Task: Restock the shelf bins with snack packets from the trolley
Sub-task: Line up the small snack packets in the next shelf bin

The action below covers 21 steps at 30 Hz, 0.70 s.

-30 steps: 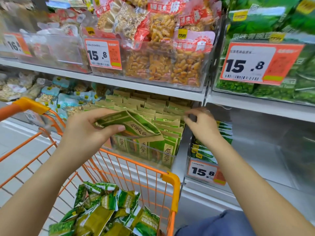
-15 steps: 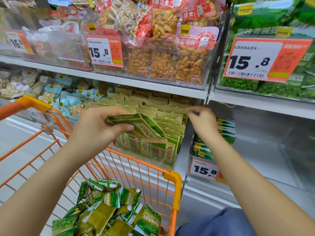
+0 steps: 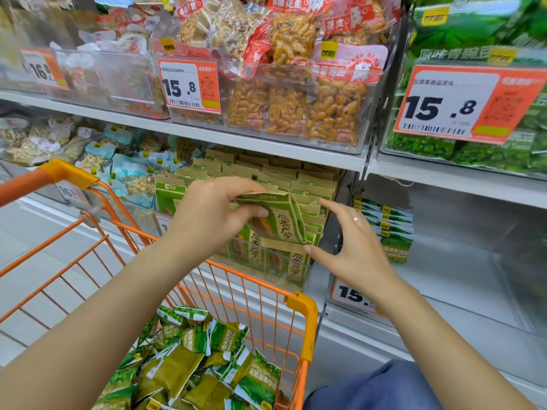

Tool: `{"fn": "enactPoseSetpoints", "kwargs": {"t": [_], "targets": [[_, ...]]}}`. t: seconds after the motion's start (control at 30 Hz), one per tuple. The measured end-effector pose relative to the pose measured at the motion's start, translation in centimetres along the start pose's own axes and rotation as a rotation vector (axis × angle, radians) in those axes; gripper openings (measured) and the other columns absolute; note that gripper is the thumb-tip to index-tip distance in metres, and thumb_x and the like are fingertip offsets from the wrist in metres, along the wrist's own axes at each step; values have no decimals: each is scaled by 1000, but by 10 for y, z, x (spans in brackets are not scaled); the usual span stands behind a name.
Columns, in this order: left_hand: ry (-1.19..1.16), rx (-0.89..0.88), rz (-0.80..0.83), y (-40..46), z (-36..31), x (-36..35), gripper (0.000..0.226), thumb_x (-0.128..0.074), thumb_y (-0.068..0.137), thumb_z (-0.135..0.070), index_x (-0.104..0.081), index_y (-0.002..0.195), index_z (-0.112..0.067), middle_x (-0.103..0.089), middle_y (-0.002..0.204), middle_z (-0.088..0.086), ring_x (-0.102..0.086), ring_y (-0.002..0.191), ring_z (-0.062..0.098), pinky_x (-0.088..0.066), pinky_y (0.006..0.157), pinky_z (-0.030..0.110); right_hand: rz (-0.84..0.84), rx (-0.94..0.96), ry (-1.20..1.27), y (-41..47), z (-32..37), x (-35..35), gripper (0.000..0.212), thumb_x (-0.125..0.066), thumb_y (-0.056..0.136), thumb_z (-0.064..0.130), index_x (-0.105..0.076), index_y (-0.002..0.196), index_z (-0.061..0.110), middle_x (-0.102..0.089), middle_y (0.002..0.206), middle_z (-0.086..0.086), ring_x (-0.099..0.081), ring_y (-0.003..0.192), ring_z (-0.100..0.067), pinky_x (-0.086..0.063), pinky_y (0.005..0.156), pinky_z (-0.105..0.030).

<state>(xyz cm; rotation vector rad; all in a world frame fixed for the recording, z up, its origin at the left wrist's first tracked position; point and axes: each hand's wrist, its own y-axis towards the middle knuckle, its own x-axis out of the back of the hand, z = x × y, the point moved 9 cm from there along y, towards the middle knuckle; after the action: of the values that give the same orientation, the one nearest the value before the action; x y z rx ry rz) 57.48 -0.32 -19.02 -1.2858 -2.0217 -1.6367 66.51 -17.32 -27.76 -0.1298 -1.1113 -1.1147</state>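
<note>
I'm mid-placement: one green-and-tan snack packet [image 3: 275, 218] is out of the trolley [image 3: 302, 309] and held up in front of the clear shelf bin [image 3: 266, 258], which I take as my landmark. The left hand [image 3: 207, 217] pinches the packet, thumb underneath and fingers curled over its top edge, so the packet juts out to the right of the palm, lying nearly flat and a little crumpled. It hangs just above the front wall of the bin, over the front rows of matching packets [image 3: 307, 187] standing upright inside.

The right hand [image 3: 352, 247] is to the right of the bin's front corner, fingers straight and spread, holding nothing. Its fingertips come close to the packet's right edge and lower corner; I cannot tell whether they touch it.

I judge that the next move calls for turning the packet upright and sliding it down into a row, with the right hand steadying it or parting the standing packets to open a slot. The bin looks nearly full, so the gap will be tight.

Below the bin, the trolley holds a heap of green packets [image 3: 192, 365]. To the right of the bin, a sparser bin holds a short stack of green packs [image 3: 387, 229].
</note>
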Motion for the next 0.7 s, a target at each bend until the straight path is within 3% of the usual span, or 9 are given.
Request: {"fn": "enactPoseSetpoints", "kwargs": {"t": [0.1, 0.17, 0.27, 0.33, 0.4, 0.5, 0.6, 0.7], "targets": [[18, -65, -14, -6, -3, -2, 22, -70, 74, -20, -76, 94, -13, -67, 89, -13, -60, 88, 2, -44, 80, 7, -122, 124, 84, -8, 13, 7, 75, -64, 75, 58, -39, 139, 29, -39, 138, 16, -33, 134, -9, -29, 113, -45], [26, -129, 17, -9, -8, -9, 21, -70, 75, -17, -76, 94, -12, -72, 91, -5, -61, 88, 4, -49, 81, 16, -127, 198, 72, -5, 27, 5, 73, -61, 73, 62, -47, 135, 26, -46, 129, 15, -38, 128, -8, -25, 114, -42], [2, -153, 70, -13, -14, -22, 27, -73, 76, -18, -71, 102, -12, -71, 95, -6, -61, 89, 5, -51, 80, 25, -144, 270, -66, -3, 37, -7, 59, -56, 74, 60, -66, 109, 14, -61, 108, 5, -50, 109, -14, -19, 115, -36], [-133, 39, 108, -16, 2, -28, 44, -79, 75, -25, -58, 114, -21, -65, 102, -13, -60, 96, 2, -52, 84, 22, -155, 241, -68, -5, 33, -12, 56, -54, 75, 58, -68, 104, 12, -60, 105, 4, -51, 105, -14, -20, 114, -34], [-321, 274, 147, -22, 25, -35, 59, -81, 67, -36, -47, 115, -28, -63, 107, -9, -60, 102, 5, -52, 85, 20, -176, 228, -30, -8, 30, -12, 51, -56, 76, 55, -69, 102, 13, -57, 111, 4, -48, 111, -13, -20, 114, -36], [-373, 376, 306, -31, 39, -58, 56, -82, 64, -40, -52, 110, -33, -66, 103, -11, -62, 97, 0, -49, 82, 17, -205, 222, 59, -10, 33, -6, 44, -59, 79, 49, -69, 102, 13, -59, 112, 4, -50, 111, -11, -24, 114, -39], [-209, 312, 429, -37, 37, -80, 38, -77, 78, -25, -58, 111, -32, -61, 97, -23, -57, 97, -5, -43, 79, 12, -294, 136, 263, -12, 26, 12, 34, -67, 81, 39, -66, 105, 15, -63, 104, 3, -57, 102, -12, -47, 91, -36], [-113, 290, 404, -36, 35, -89, 16, -66, 88, -23, -68, 105, -25, -66, 93, -17, -60, 96, 5, -46, 79, 23, -428, 109, 320, -22, 18, 34, 22, -70, 79, 35, -63, 95, 20, -65, 89, 0, -57, 84, -8, -47, 73, -24]]}}
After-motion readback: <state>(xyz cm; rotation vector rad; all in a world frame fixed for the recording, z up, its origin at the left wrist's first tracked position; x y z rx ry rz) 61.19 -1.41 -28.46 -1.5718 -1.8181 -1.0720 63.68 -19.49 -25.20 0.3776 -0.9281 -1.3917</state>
